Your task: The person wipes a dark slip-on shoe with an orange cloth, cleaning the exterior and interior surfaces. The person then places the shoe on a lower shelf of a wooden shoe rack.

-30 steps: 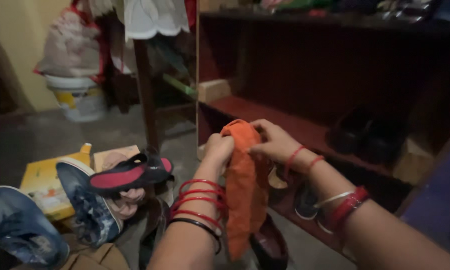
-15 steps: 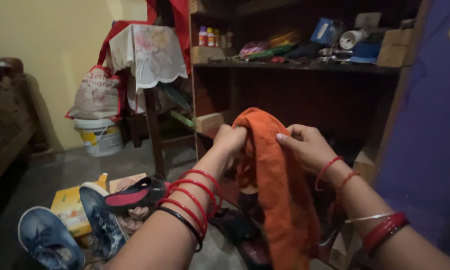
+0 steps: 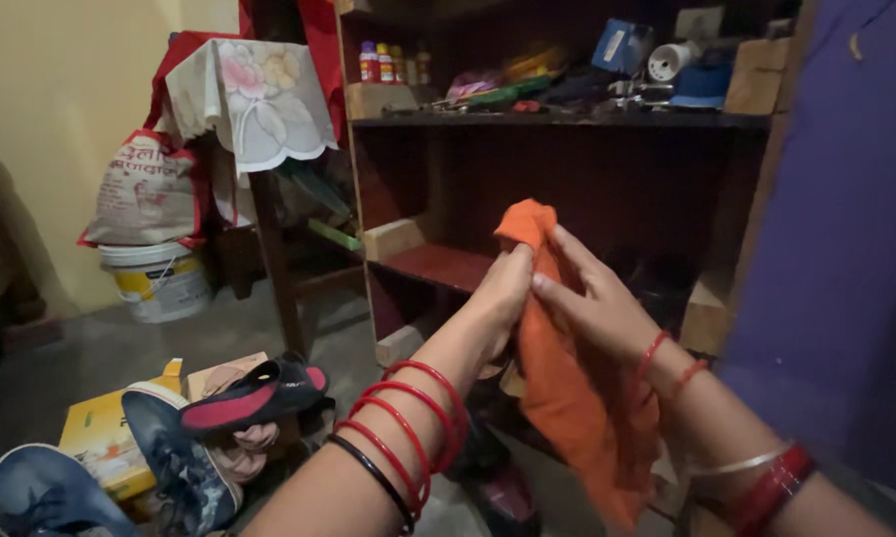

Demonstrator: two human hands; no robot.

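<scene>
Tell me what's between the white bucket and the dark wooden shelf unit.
In the head view, a floral cloth draped on a dark wooden stand lies between bucket and shelf unit.

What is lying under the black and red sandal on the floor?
The black and red sandal lies on a beige shoe, beside a blue denim shoe. The floor beneath them is covered.

The shelf unit (image 3: 557, 121) stands at the back, its top shelf carrying bottles (image 3: 388, 62). Left of the shelf unit a sack (image 3: 140, 189) sits on a bucket (image 3: 158, 278). Before it, shoes (image 3: 254, 393) lie on the floor (image 3: 90, 348), beside a box (image 3: 95, 438).
</scene>
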